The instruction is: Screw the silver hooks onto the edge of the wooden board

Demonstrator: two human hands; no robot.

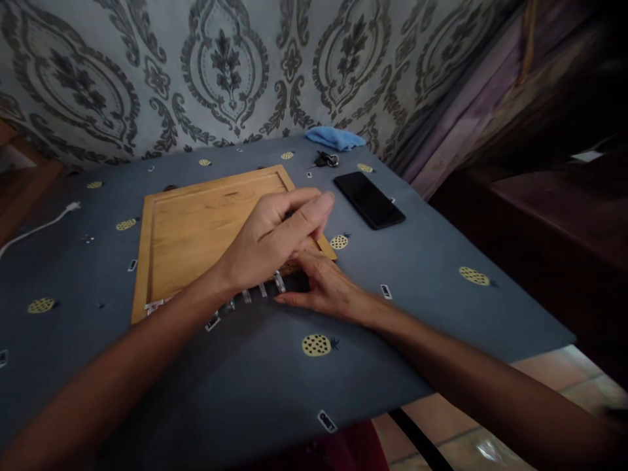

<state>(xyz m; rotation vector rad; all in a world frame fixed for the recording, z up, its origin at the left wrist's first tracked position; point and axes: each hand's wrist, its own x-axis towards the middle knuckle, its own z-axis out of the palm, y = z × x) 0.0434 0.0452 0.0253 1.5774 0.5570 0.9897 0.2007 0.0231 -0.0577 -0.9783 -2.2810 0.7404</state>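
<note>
A wooden tray (196, 229) with a raised rim lies on the table. Over its near right part is my left hand (272, 232), its fingers curled and pressed together with the thumb; whatever they may hold is hidden. Beneath and to the right, my right hand (326, 284) rests at the tray's near right corner, thumb stretched out apart from the fingers. My left hand partly covers those fingertips. Several small clear pieces stand in a row along the tray's near edge; the clear piece (279, 282) at the right end lies beside my right thumb.
On the blue patterned tablecloth (255, 392), a black phone (369, 200) lies right of the tray. Behind it are keys (326, 159) and a blue cloth (335, 137). A white cable (39, 227) runs at the left. A patterned curtain (226, 65) hangs along the back.
</note>
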